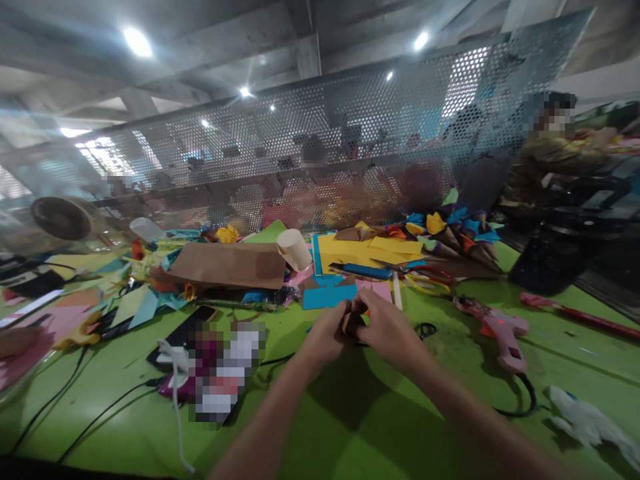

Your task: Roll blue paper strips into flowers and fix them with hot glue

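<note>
Blue paper (327, 298) laid just beyond left hand (327, 337) and right hand (385, 323), probably for easy reach; fingertips held close together, anything pinched cannot be told.

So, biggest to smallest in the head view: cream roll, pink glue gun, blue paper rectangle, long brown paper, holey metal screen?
1. Holey metal screen
2. Long brown paper
3. Pink glue gun
4. Cream roll and blue paper rectangle: too alike to rank

head camera | looks forward and down | hands (385, 325) near | perforated screen (360, 107) beyond
</note>
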Motion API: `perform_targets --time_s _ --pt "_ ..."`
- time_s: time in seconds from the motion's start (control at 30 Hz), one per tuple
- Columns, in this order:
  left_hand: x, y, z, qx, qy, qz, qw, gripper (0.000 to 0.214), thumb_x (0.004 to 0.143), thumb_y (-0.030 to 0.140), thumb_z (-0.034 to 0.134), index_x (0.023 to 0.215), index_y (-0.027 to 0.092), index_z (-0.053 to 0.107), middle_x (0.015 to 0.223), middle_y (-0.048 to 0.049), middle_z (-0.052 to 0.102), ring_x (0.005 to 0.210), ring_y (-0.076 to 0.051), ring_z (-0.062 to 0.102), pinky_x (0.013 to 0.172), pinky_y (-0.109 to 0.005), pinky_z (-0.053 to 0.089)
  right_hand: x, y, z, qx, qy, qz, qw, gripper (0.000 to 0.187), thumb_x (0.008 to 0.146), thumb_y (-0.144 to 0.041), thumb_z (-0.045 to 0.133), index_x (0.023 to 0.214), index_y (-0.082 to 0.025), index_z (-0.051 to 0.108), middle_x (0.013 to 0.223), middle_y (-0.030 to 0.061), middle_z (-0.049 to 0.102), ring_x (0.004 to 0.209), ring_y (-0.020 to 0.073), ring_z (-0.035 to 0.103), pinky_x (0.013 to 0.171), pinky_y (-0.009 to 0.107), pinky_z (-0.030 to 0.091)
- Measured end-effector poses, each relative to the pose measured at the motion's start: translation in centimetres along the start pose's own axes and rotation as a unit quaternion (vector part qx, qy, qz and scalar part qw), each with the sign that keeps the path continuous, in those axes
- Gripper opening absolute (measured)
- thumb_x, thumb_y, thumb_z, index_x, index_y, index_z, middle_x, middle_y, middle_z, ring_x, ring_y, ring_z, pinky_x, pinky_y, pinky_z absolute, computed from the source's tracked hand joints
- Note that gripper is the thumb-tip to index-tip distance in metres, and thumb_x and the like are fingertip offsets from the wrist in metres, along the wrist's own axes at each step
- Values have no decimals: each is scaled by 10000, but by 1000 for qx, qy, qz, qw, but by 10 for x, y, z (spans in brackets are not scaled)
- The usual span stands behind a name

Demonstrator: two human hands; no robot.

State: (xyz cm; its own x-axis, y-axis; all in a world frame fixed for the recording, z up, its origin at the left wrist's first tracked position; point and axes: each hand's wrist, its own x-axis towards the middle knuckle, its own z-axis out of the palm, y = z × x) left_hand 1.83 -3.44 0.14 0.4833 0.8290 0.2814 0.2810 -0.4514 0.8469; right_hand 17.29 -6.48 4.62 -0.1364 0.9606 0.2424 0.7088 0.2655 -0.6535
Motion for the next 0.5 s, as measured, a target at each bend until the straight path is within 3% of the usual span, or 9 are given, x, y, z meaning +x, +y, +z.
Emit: perform_targets --time_s 0.23,0.5 --pt "3 -1 2 -13 -13 -10 1000 221 691 76 625 834 167 483 751 28 503 685 -115 415 593 -219 362 4 3 -8 95 -54 -18 994 181 686 -177 635 801 -215 500 815 3 610 773 181 554 664 271 357" --pt "-1 4 3 79 12 -1 997 207 692 55 559 836 185 486 747 15 518 684 -132 415 605 -246 315 0 -3 1 -15 15 10 1000 191 671 -160 613 766 -219 458 792 -8 585 692 158 503 595 255 305"
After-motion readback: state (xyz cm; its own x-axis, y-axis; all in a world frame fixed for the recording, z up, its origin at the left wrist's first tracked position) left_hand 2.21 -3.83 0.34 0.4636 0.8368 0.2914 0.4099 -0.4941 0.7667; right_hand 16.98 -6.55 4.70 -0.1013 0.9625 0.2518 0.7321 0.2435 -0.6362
